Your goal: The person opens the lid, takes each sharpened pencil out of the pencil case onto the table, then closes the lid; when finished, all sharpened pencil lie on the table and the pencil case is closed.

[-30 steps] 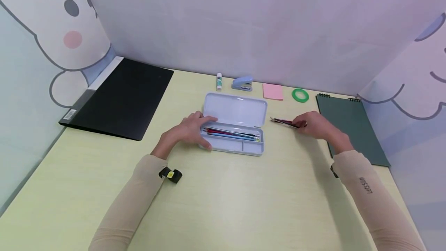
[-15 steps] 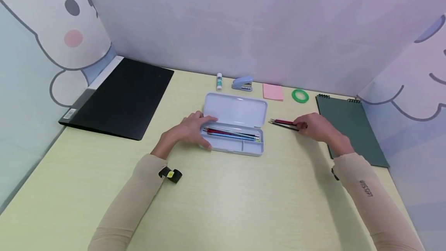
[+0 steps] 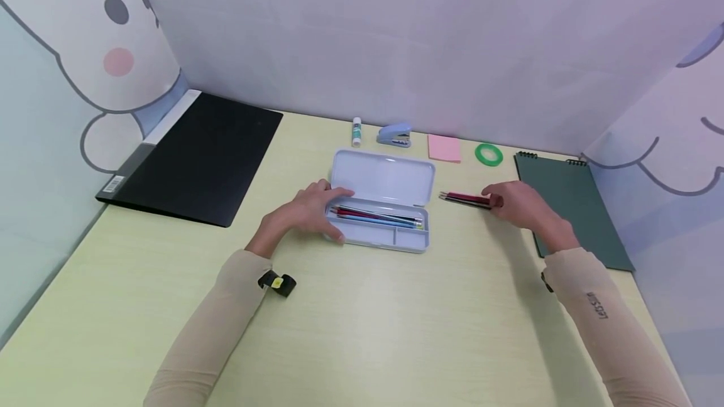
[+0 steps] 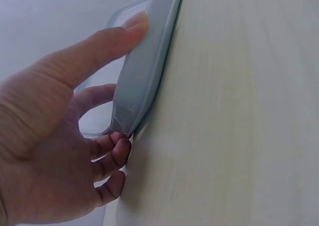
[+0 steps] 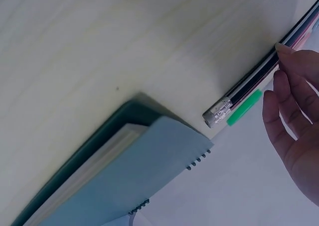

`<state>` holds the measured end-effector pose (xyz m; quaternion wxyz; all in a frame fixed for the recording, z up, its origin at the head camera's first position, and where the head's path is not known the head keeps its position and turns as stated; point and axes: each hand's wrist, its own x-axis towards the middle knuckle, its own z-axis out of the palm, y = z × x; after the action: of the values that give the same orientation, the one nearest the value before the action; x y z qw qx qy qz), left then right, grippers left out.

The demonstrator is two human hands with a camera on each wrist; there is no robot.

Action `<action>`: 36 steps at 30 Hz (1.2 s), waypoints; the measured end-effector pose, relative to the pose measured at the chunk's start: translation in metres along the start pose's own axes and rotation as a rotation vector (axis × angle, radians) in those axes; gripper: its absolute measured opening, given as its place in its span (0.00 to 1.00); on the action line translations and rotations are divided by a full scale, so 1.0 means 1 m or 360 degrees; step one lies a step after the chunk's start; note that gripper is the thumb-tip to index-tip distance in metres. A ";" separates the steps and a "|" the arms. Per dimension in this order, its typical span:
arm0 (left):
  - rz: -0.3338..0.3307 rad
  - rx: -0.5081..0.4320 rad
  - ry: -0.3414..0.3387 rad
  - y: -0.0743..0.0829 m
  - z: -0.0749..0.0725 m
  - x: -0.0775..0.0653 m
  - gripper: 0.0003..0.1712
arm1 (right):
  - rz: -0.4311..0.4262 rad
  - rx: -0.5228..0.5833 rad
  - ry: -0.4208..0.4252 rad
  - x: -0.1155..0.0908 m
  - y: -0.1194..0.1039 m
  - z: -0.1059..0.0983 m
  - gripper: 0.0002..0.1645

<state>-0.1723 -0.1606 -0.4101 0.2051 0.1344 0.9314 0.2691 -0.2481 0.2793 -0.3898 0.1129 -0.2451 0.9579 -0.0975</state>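
A pale blue pencil case (image 3: 364, 234) lies with its lid (image 3: 381, 178) flipped back. Several pencils (image 3: 376, 217), red, blue and dark, rest in its long back compartment. My left hand (image 3: 308, 209) grips the case's left end. In the left wrist view the thumb (image 4: 112, 44) presses the front wall, and the other fingers curl about the end and behind. Right of the case, my right hand (image 3: 515, 203) pinches a small bunch of red and dark pencils (image 3: 464, 200) between thumb and fingertips. Their eraser ends (image 5: 218, 111) show in the right wrist view, close over the table.
Along the back stand a glue stick (image 3: 356, 132), a blue stapler (image 3: 394, 135), pink sticky notes (image 3: 444, 148) and a green tape roll (image 3: 489, 154). A dark green spiral notebook (image 3: 574, 209) lies at right, a black folder (image 3: 198, 156) at left.
The pencils in my right hand fanned apart half a second ago and are now bunched together. That hand has shifted slightly right. My left hand and the case have stayed put.
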 end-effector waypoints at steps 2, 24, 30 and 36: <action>0.0002 0.0004 -0.0001 0.000 0.000 0.000 0.56 | 0.0021 -0.0007 0.0008 0.000 0.002 -0.001 0.20; 0.0013 0.0015 -0.0007 0.001 -0.001 0.001 0.56 | 0.0100 0.0033 0.0021 0.001 0.008 -0.003 0.22; 0.0001 0.0017 -0.0004 0.001 -0.002 0.001 0.56 | 0.0015 0.0079 0.0087 0.000 -0.007 -0.009 0.23; -0.0005 0.0015 -0.0004 0.000 -0.001 0.001 0.56 | -0.0121 0.0198 0.0183 0.004 -0.039 -0.014 0.21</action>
<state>-0.1738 -0.1602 -0.4101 0.2060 0.1342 0.9326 0.2641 -0.2381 0.2454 -0.3680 0.0691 -0.2677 0.9450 -0.1749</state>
